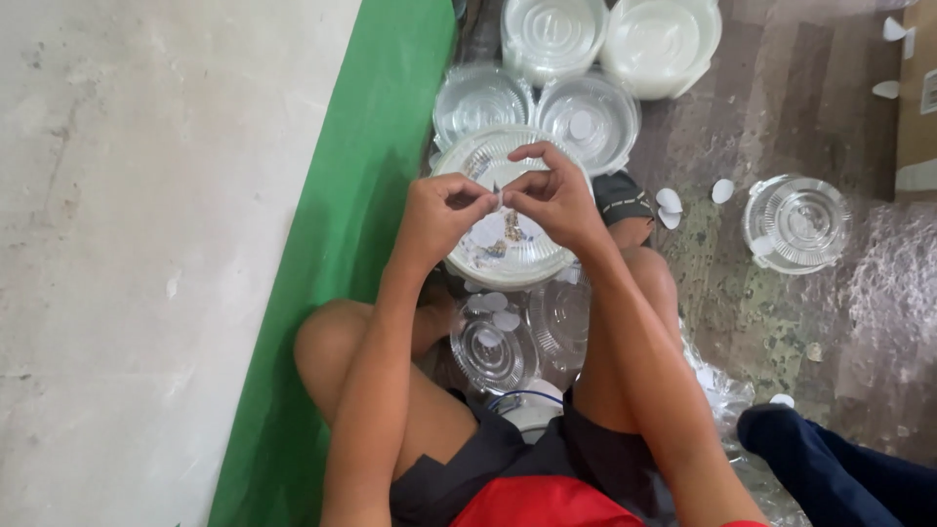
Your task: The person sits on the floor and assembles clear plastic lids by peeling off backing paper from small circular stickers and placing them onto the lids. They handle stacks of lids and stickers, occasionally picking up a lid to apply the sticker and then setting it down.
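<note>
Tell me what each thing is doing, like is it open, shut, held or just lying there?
left hand: fingertips pinched on a small white sticker.
right hand: fingertips pinched on the same sticker.
small white sticker: held between both hands.
big round container: open, scraps inside.
clear lids: empty, lying side by side on the floor.
lidded container: shut, standing alone.
loose white stickers: lying on the floor.
</note>
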